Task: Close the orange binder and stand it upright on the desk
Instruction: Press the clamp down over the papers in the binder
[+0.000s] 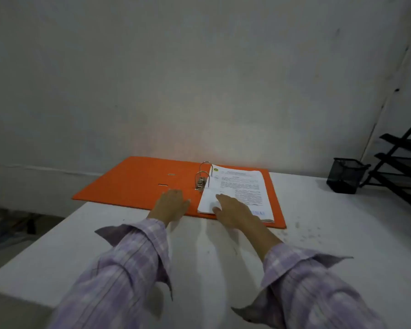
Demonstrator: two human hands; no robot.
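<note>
Nearest the camera, two forearms in loose lilac checked sleeves point(119, 269) reach forward over the white desk point(223, 269), the cuffs unbuttoned and flaring open at the wrists. The left arm runs almost straight ahead; its hand, the left hand point(170, 205), lies palm down with the fingers stretched out and close together, flat on the near edge of the orange binder point(138, 180), just left of the metal ring clasp point(202, 178). It holds nothing. The right arm comes in at a slant from the lower right, and the right hand point(233, 210) rests palm down on the near left corner of the stack of papers point(237, 188), fingers extended and slightly parted, thumb side turned toward the left hand; it presses on the sheets rather than gripping them. The binder lies wide open and flat at the far edge of the desk, against the pale wall point(199, 79), its left cover bare and partly overhanging the desk's left side, its right cover carrying the printed pages threaded on the arched rings. Small dark specks dot the desk just right of the binder. Farther right, near the wall, stands a black mesh pen cup point(345, 178), and beside it at the frame edge a black tiered tray rack point(401, 167).
</note>
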